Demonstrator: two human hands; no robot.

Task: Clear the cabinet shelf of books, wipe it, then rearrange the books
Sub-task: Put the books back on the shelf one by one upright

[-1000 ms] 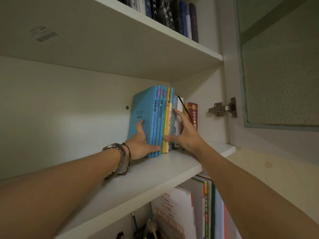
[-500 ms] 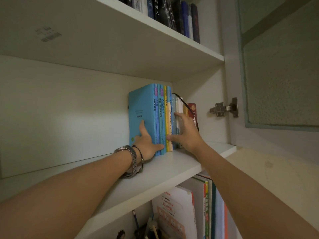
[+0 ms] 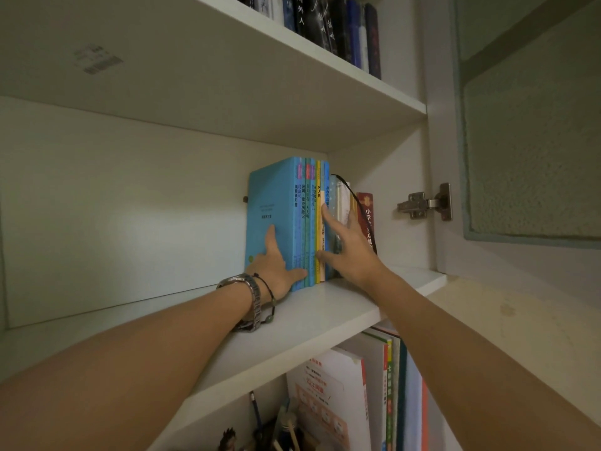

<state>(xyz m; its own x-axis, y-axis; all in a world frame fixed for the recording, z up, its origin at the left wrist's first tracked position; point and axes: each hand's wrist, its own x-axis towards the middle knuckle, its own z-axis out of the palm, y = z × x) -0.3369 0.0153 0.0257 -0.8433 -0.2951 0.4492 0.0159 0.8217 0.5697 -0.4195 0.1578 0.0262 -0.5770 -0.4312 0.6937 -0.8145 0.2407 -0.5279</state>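
In the head view, a row of thin upright paperback books (image 3: pixel 309 222), mostly blue with some yellow and white ones, is seen at the right end of the white cabinet shelf (image 3: pixel 292 320), close to the side wall of the cabinet. Compared with one second ago, the row is now straightened: then the blue books leaned to the right, now the large blue cover at the left end stands almost vertical and the spines are packed together. The left hand (image 3: pixel 276 268), with a metal wristwatch (image 3: pixel 250 301) on the wrist, is laid flat with straight fingers against that left cover, the thumb resting along the bottom of the spines. The right hand (image 3: pixel 348 249) is spread over the front of the spines, fingers straight and apart, and has moved a little to the left; nothing is pinched by it. A dark red book (image 3: pixel 366 216) and a black ribbon (image 3: pixel 354 203) are seen behind the right fingers.

It is judged that the rearranging step is nearly finished: the books are back on the shelf and are only being squared. The left part of the shelf is bare. A metal door hinge (image 3: pixel 422 203) is seen on the right, and other books stand on the shelves above and below.
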